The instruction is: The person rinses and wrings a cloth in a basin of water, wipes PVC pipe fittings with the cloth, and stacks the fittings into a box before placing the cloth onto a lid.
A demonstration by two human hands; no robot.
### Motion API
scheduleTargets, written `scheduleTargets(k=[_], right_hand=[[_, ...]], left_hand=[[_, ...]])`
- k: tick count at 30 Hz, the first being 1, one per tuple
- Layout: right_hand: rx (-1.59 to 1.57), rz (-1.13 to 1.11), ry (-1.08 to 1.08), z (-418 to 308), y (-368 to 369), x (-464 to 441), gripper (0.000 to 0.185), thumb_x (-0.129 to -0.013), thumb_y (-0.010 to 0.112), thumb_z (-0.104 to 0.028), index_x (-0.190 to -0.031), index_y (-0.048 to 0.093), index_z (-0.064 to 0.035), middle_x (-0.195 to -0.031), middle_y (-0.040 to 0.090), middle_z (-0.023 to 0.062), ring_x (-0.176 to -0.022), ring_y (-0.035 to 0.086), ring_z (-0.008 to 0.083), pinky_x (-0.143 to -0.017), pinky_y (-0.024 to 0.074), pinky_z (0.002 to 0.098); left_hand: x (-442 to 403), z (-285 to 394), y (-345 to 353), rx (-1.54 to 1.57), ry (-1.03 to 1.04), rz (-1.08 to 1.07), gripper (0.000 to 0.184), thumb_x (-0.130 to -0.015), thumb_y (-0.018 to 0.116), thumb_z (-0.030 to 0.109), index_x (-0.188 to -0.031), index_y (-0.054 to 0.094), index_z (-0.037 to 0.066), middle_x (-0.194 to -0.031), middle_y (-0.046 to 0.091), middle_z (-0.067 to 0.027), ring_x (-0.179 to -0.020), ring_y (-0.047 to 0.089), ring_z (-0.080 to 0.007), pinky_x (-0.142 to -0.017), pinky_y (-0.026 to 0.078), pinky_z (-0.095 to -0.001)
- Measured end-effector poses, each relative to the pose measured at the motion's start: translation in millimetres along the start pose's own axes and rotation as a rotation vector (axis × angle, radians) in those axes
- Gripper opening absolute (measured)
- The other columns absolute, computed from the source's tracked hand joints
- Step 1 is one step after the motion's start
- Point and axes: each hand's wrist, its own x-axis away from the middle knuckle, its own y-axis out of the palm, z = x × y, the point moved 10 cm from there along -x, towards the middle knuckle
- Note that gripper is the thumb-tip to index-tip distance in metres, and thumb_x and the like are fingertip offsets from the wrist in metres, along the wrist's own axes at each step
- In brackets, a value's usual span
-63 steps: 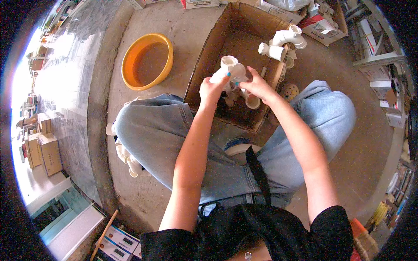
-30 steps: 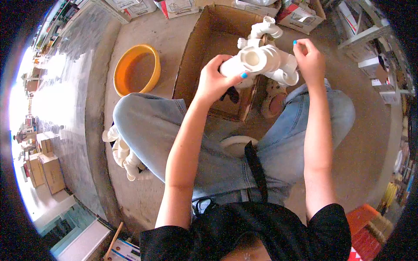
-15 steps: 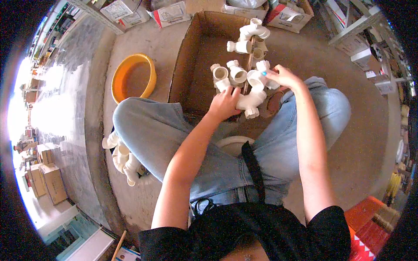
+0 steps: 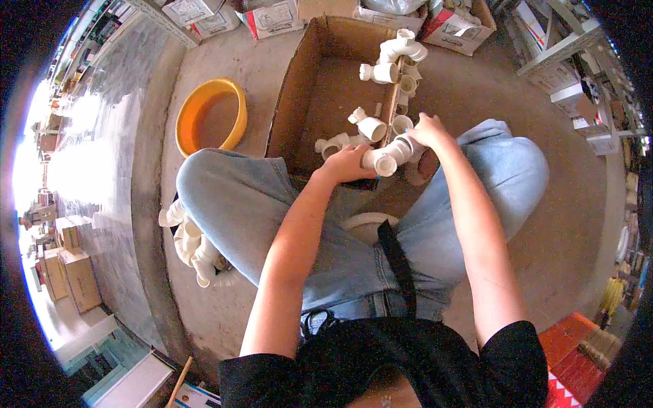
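Between my hands is a white plastic pipe trap [image 4: 386, 162], held over the near corner of an open cardboard box [image 4: 289, 102]. My left hand [image 4: 345, 165] is closed around its left end. The fingers of my right hand [image 4: 427, 130] grip the right end. Just beyond, another white pipe fitting [image 4: 369, 126] rests by the box's right wall. Part of a fitting [image 4: 331, 145] shows inside the box behind my left hand. Farther along the wall sit a curved white trap [image 4: 403, 49] and a short fitting [image 4: 379, 72].
A yellow round tub [image 4: 238, 126] stands on the floor to the left. More white pipe fittings [image 4: 194, 245] lie beside my left knee. Printed cartons [image 4: 272, 18] line the back, and a metal shelf [image 4: 564, 37] stands at the right.
The trap has turned in my hands, its round opening now facing me. My right hand has moved slightly left and down. A fitting near my left hand has dropped lower into the box.
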Motion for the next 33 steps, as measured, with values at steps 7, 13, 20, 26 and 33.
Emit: scheduleTargets(k=[7, 13, 20, 26, 33], right_hand=[[-0.055, -0.102, -0.173, -52.0, -7.8, 27.7, 0.065, -0.075, 0.057, -0.044, -0.123, 0.042, -0.0024, -0.116, 0.051, 0.0206, -0.106, 0.051, 0.0323, -0.091, 0.0391, 0.0388], [-0.095, -0.182, -0.449, -75.6, 24.9, 24.9, 0.058, -0.072, 0.064, -0.037, -0.115, 0.049, -0.0016, -0.105, 0.058, 0.019, -0.093, 0.058, 0.029, -0.082, 0.045, 0.0358], [-0.012, -0.397, -0.518, -85.7, 77.0, 25.4, 0.045, -0.084, 0.049, -0.036, -0.114, 0.05, -0.0028, -0.106, 0.058, 0.0153, -0.095, 0.056, 0.0255, -0.08, 0.0436, 0.0348], [-0.085, -0.156, -0.46, -95.5, 35.1, 39.8, 0.044, -0.085, 0.047, -0.04, -0.118, 0.046, -0.0107, -0.107, 0.057, 0.0179, -0.096, 0.056, 0.0318, -0.081, 0.0438, 0.0385], [0.012, -0.017, -0.414, -105.5, -5.1, 68.9, 0.068, -0.077, 0.059, -0.032, -0.131, 0.029, -0.0039, -0.11, 0.052, 0.0257, -0.103, 0.052, 0.0349, -0.085, 0.0433, 0.0379]], left_hand=[[7.2, 24.7, -8.6, 0.103, 0.24, -0.011, 0.068, -0.063, 0.069, 0.022, -0.125, 0.042, 0.015, -0.112, 0.055, -0.0164, -0.1, 0.053, -0.033, -0.089, 0.04, -0.0406], [13.7, 46.1, -3.3, 0.149, 0.357, -0.136, 0.062, -0.066, 0.064, 0.017, -0.125, 0.043, 0.017, -0.109, 0.057, -0.0152, -0.097, 0.055, -0.0313, -0.087, 0.042, -0.0398], [17.3, 39.8, -10.2, 0.024, 0.247, -0.178, 0.051, -0.073, 0.062, 0.022, -0.122, 0.047, 0.02, -0.105, 0.058, -0.0147, -0.093, 0.056, -0.0331, -0.082, 0.044, -0.0404], [32.8, 12.7, -68.9, 0.143, -0.027, 0.178, 0.039, -0.073, 0.065, 0.019, -0.109, 0.054, 0.007, -0.104, 0.059, -0.0139, -0.093, 0.058, -0.0297, -0.082, 0.046, -0.036], [57.4, 16.1, -154.2, 0.391, -0.035, 0.66, 0.044, -0.068, 0.061, 0.005, -0.11, 0.05, 0.003, -0.1, 0.059, -0.014, -0.093, 0.057, -0.0254, -0.081, 0.045, -0.0321]])
